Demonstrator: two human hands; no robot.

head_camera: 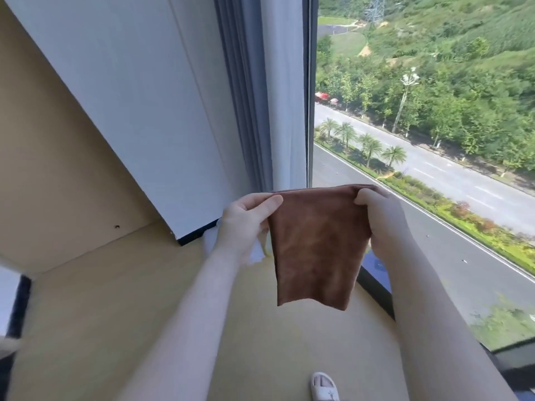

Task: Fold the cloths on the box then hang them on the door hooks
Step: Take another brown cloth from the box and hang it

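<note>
Cloth [317, 244], brown, hangs doubled at frame centre, clear of the floor [144, 299], so the fold falls straight. Left hand [243, 224] pinches its top left corner between thumb and fingers; right hand [382, 224] grips the top right corner likewise, keeping the upper edge taut. Slipper [324, 386] at bottom edge. Behind: white cloth [256, 254] low, curtain [246, 91], window [428, 125] at right. No hooks visible.
</note>
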